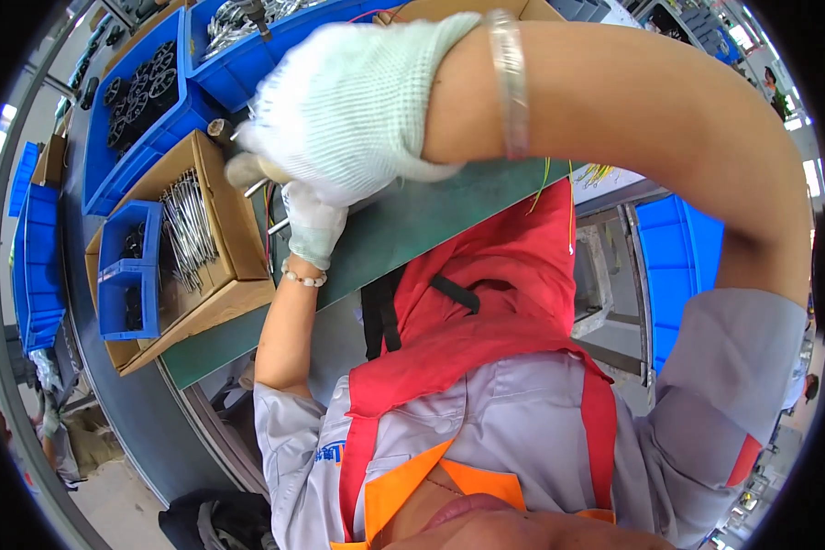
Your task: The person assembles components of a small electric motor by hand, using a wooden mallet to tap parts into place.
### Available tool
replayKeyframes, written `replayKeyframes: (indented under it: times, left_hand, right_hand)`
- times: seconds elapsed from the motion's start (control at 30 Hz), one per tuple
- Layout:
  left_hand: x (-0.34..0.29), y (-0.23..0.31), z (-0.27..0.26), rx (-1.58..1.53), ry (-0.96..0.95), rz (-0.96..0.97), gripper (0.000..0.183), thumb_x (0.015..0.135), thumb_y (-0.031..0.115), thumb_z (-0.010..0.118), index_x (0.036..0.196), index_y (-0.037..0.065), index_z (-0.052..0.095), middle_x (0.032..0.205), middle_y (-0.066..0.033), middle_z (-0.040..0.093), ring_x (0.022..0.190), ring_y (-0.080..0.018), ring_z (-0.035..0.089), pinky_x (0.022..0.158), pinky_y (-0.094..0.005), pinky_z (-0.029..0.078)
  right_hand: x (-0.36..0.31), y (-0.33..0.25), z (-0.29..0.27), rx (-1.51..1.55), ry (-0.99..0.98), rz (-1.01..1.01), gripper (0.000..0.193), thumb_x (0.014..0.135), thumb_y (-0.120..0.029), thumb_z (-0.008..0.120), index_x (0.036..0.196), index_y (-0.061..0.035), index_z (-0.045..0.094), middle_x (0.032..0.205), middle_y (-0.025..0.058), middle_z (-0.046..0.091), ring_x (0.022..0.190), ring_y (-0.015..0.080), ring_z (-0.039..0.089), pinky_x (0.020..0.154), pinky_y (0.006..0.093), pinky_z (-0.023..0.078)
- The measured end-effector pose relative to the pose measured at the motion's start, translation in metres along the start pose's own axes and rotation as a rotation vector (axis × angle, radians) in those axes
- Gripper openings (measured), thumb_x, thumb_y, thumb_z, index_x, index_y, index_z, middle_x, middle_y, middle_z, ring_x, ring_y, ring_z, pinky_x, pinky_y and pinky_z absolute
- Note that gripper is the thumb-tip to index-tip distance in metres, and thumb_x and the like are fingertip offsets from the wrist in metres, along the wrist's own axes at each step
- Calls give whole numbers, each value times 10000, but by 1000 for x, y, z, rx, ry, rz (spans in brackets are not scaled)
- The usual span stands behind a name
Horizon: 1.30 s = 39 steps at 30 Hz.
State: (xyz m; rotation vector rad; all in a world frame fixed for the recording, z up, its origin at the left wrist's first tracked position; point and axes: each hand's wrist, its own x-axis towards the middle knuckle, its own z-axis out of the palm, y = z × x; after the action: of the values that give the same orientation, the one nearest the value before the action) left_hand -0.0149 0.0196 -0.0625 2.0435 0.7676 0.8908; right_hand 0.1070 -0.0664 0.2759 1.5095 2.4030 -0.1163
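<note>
My right hand (339,115), in a white knitted glove, reaches across the bench and is blurred by motion. Its fingers look curled, but what they hold is hidden. Just below it, partly covered by it, is my gloved left hand (315,227), with a beaded bracelet at the wrist. A short metal rod (279,226) sticks out beside the left hand's palm, apparently gripped there; the left fingertips are hidden. A brownish cylindrical piece (219,129) shows next to the right fingertips. Both hands are above the green bench top (431,225).
Left of my hands stands a cardboard box (234,220) with thin metal rods (188,225) and small blue bins (128,307). Farther back are a blue crate (92,183) of black round parts and a blue bin (197,64) of metal parts. Thin yellow wires (545,183) hang over the bench edge.
</note>
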Motion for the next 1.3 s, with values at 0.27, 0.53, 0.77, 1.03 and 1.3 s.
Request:
replayKeyframes:
  times: [0.27, 0.53, 0.77, 1.03, 1.3]
  left_hand:
    - [1, 0, -12, 537, 96, 480, 110, 894, 89, 632, 920, 27, 719, 804, -16, 661, 670, -118, 595, 569, -248, 453]
    - [10, 16, -4, 623, 229, 568, 254, 977, 220, 599, 1005, -26, 658, 787, -79, 712, 585, -57, 501, 542, -219, 404]
    - [4, 12, -15, 292, 156, 343, 180, 976, 137, 577, 951, -30, 640, 816, -106, 710, 608, -73, 532, 550, -216, 415]
    - [4, 46, -6, -100, 64, -60, 164, 933, 18, 587, 1076, -33, 647, 968, -87, 686, 709, -130, 616, 652, -282, 500]
    - [23, 84, -9, -34, -12, -59, 206, 976, 120, 579, 1105, -25, 649, 924, -82, 699, 764, -131, 646, 727, -262, 508]
  right_hand:
    - [6, 6, 32, -4, 212, -170, 486, 803, -324, 628, 1283, -255, 582, 849, 82, 650, 764, 278, 672, 640, 421, 551]
    - [1, 20, 16, 6, 854, -342, 525, 774, -279, 657, 1289, -206, 585, 928, 90, 647, 833, 303, 668, 696, 424, 551]
    - [-8, 22, 14, 38, 386, -266, 487, 838, -234, 592, 1325, -235, 576, 1031, 117, 688, 926, 335, 675, 796, 455, 549]
    - [-2, 12, 0, -39, 146, -234, 579, 843, -254, 616, 1405, -198, 491, 1217, 88, 657, 1067, 296, 650, 929, 506, 503]
    - [-7, 35, 18, 53, 250, -207, 447, 762, -364, 692, 1152, -150, 655, 812, 110, 688, 756, 309, 681, 655, 426, 549]
